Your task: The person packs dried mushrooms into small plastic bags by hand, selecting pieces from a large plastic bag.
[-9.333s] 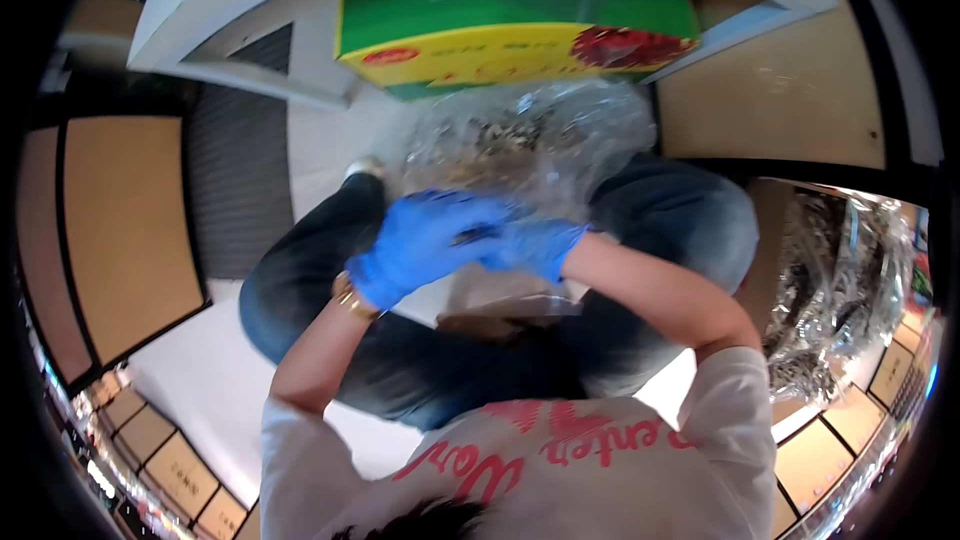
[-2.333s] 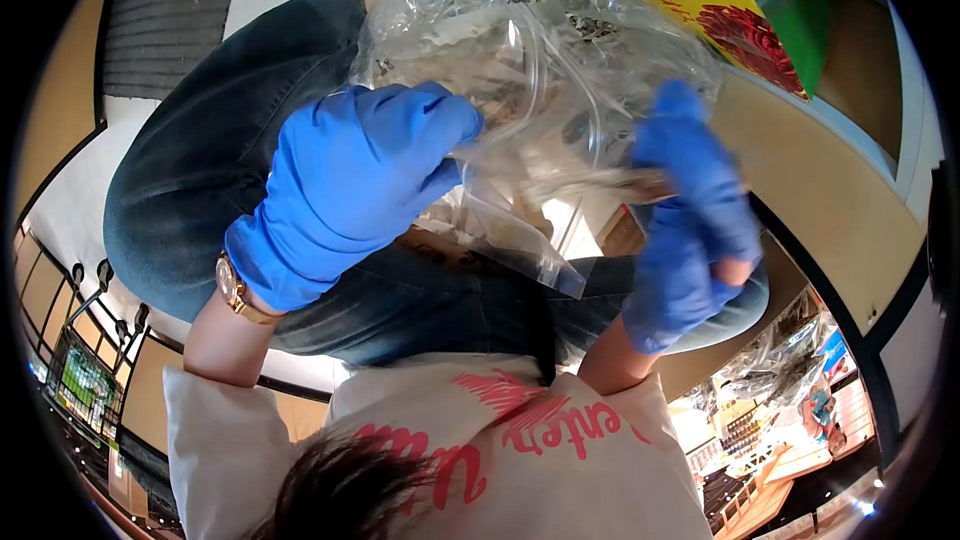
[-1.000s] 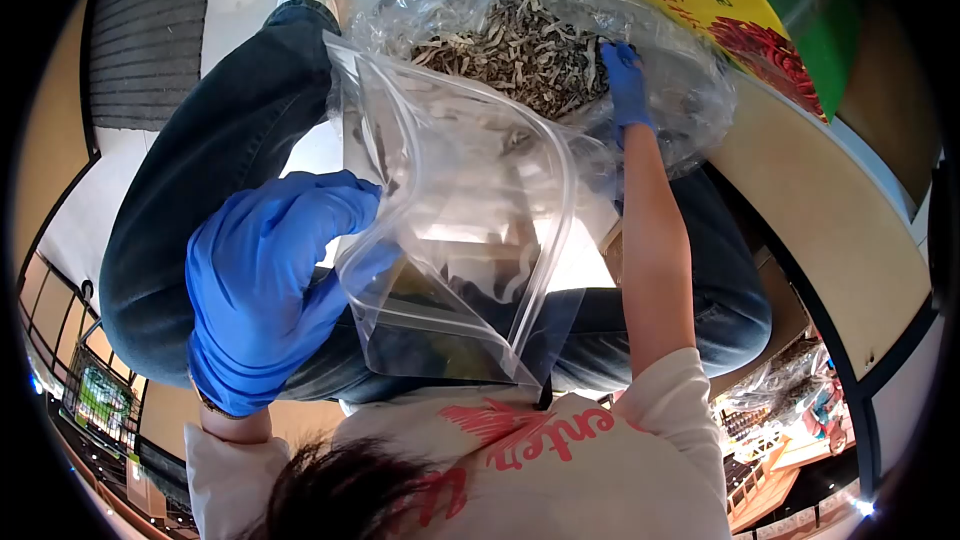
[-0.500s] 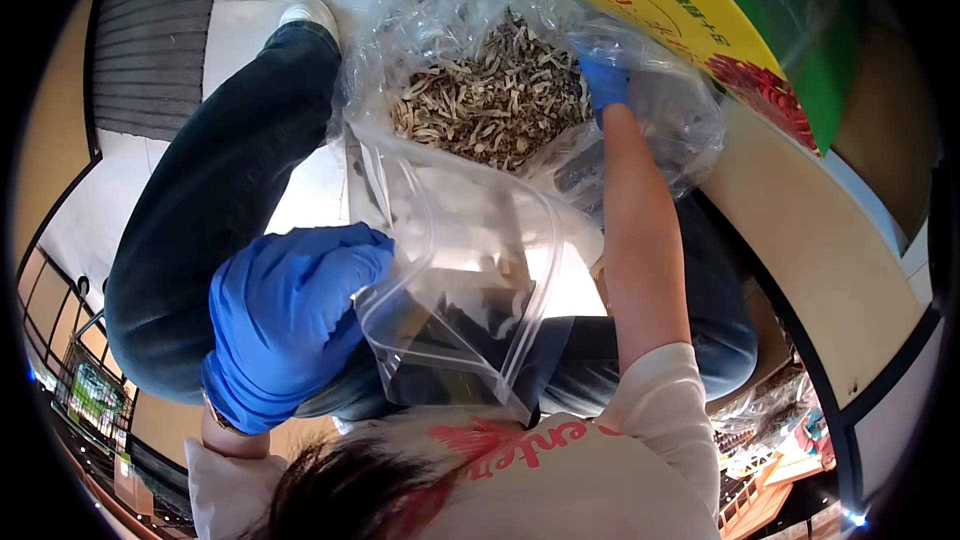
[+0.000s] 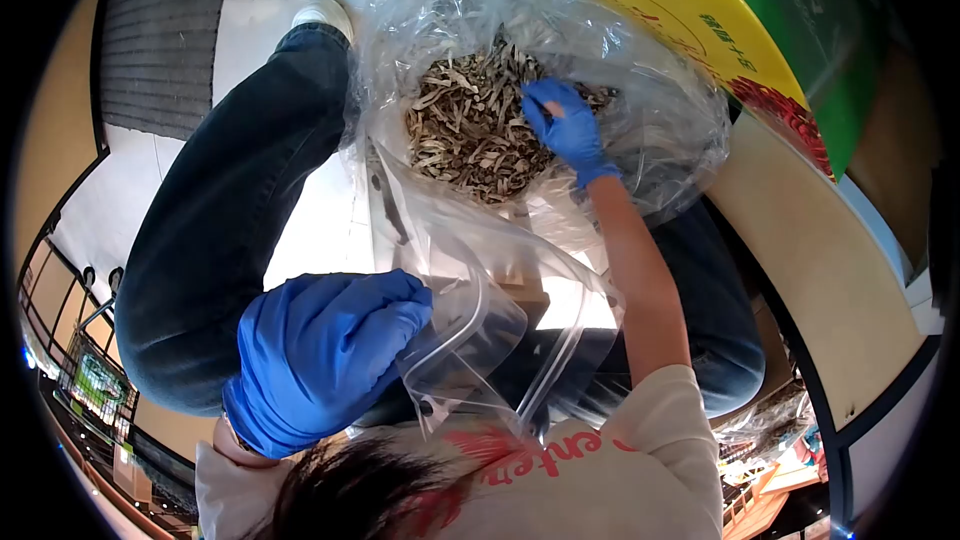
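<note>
My left hand (image 5: 330, 355), in a blue glove, is closed on the edge of a clear zip bag (image 5: 470, 330). The bag hangs over my lap with its mouth spread. My right hand (image 5: 567, 130), gloved in blue too, is at the right side of a heap of dried grey-brown strips (image 5: 465, 130). Its thumb and fingers are apart and touch the strips, with a small tan patch showing between them. The strips lie in a large crumpled clear plastic bag (image 5: 655, 90) in front of me.
A yellow and green printed box (image 5: 690, 0) stands beyond the large bag. My bent legs in dark jeans (image 5: 235, 210) flank the bags. A grey ribbed mat (image 5: 160, 35) lies at the upper left, and a pale wooden panel (image 5: 810, 250) is on the right.
My right hand has come out from the large bag's right side and moved left and towards me onto the strips. My left hand has shifted slightly right with the zip bag.
</note>
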The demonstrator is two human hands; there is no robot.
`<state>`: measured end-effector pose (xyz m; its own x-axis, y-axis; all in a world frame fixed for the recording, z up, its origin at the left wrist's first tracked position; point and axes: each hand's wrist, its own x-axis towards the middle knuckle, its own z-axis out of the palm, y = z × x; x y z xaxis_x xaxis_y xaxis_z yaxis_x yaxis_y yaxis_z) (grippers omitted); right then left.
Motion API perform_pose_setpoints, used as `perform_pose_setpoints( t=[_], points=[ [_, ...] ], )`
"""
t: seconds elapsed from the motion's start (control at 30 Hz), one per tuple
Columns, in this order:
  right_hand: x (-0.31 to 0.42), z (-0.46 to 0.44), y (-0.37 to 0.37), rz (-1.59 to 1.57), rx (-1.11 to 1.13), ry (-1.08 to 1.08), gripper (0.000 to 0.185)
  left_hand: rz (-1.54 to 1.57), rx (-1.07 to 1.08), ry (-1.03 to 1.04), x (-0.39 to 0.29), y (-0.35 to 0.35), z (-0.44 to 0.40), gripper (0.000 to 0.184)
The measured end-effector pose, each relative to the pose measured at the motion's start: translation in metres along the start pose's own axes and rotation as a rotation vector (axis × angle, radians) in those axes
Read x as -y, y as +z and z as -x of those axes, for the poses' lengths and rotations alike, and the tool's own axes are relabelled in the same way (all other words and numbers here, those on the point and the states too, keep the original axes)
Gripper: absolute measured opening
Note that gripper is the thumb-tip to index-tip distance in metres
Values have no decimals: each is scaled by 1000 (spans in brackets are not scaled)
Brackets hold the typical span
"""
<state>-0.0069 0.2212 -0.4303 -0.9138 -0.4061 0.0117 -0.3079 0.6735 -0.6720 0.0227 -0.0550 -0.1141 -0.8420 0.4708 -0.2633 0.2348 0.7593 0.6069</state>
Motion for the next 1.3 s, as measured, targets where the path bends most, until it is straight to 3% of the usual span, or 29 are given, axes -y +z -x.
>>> perform_pose_setpoints(
  t=[0.03, 0.1, 0.13, 0.17, 0.23, 0.27, 0.33, 0.4, 0.43, 0.5, 0.53, 0.6, 0.63, 0.7, 0.83, 0.87, 0.97, 1.0, 1.03, 1.1, 1.13, 1.17, 1.23, 1.27, 1.3],
  points=[
    [-5, -13, 1, 0, -67, -125, 26, 4, 0, 8, 0, 0, 0, 16],
    [-17, -38, -14, 72, 44, 374, 34, -2, 5, 7, 0, 0, 0, 15],
    [-6, -55, -38, 61, 289, 832, 43, -7, 11, 9, 0, -1, 1, 15],
    [-22, -55, -42, 61, 289, 831, 43, -7, 10, 9, 1, -1, 1, 15],
    [-51, -59, -43, -47, 145, 928, 59, -1, 21, 11, 2, -1, 3, 14],
    [-51, -55, -39, -46, 149, 929, 59, 1, 22, 8, 2, -2, 3, 14],
    [-40, -46, -28, -146, 148, 595, 57, -41, 30, 25, 1, -4, 3, 15],
    [-11, -38, -5, 47, 100, 380, 75, -36, 12, 25, 1, 0, 5, 16],
    [3, -36, 9, 46, 99, 378, 75, -32, -2, 29, 1, 1, 7, 17],
    [26, -37, 34, 430, 77, 334, 90, -34, 3, 24, 0, 2, 8, 18],
    [36, -42, 40, 427, 72, 334, 90, -33, 10, 19, 0, 2, 8, 19],
    [50, -53, 45, 416, 115, 639, 94, -22, 12, 20, 0, 3, 7, 19],
    [46, -55, 46, 412, 114, 639, 94, -4, 16, 19, 1, 3, 7, 20],
    [23, -54, 47, 113, 80, 734, 84, -10, 11, 23, 1, 5, 8, 19],
    [-5, -34, 35, 51, 52, 739, 73, -17, -12, 49, 2, 5, 9, 18],
    [-2, -34, 23, -15, 179, 849, 78, -14, -17, 48, 2, 4, 9, 18],
    [-12, -4, 27, -228, 139, 1002, 87, -35, -10, 45, -1, 4, 12, 18],
    [-11, 6, 27, -500, 27, 1075, 93, -32, -29, 52, -1, 6, 13, 21],
    [-8, 11, 24, -497, 21, 1070, 93, -30, -50, 58, -1, 7, 15, 24],
    [-3, 21, 19, -803, -121, 1150, 94, -68, -76, 77, 0, 10, 17, 25],
    [-2, 31, 28, -838, -295, 1168, 81, -97, -90, 73, -1, 12, 17, 25],
    [17, 29, 16, -838, -302, 1161, 81, -126, -105, 71, -2, 13, 18, 26],
    [60, 26, -22, -1241, -424, 1007, 61, -173, -115, 79, -3, 17, 20, 26],
    [84, 20, -40, -1254, -504, 954, 45, -164, -116, 93, -3, 19, 20, 25],
    [92, 19, -50, -1251, -510, 946, 45, -152, -115, 108, -3, 21, 21, 25]
  ],
)
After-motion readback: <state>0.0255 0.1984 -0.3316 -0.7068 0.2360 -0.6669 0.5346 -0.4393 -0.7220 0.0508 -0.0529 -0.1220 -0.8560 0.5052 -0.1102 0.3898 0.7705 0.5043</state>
